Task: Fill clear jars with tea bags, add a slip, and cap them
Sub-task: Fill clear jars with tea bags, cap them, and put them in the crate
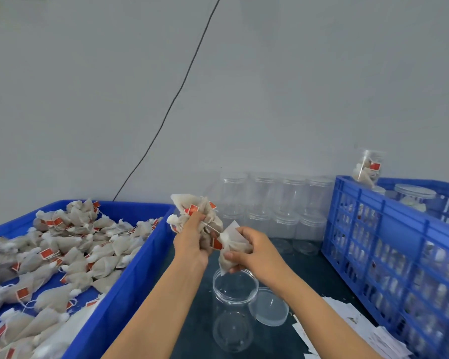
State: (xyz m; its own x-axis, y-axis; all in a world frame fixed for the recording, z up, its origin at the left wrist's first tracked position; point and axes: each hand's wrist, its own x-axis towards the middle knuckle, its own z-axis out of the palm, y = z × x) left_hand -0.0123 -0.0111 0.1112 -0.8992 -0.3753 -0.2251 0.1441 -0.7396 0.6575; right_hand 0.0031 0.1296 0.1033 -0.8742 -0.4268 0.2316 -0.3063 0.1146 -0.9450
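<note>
Holding a bunch of tea bags (192,216), the left hand (189,242) hovers beside the right hand (254,251), which pinches one tea bag (231,244) above the empty open jar (233,304) mid-bench, its lid (268,305) alongside; filling has barely begun, slip and cap remain.

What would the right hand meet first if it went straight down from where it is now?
Most likely the open mouth of the empty jar, just below the right hand and the tea bag in its grip. Depth is hard to judge, so it could touch the rim.
</note>
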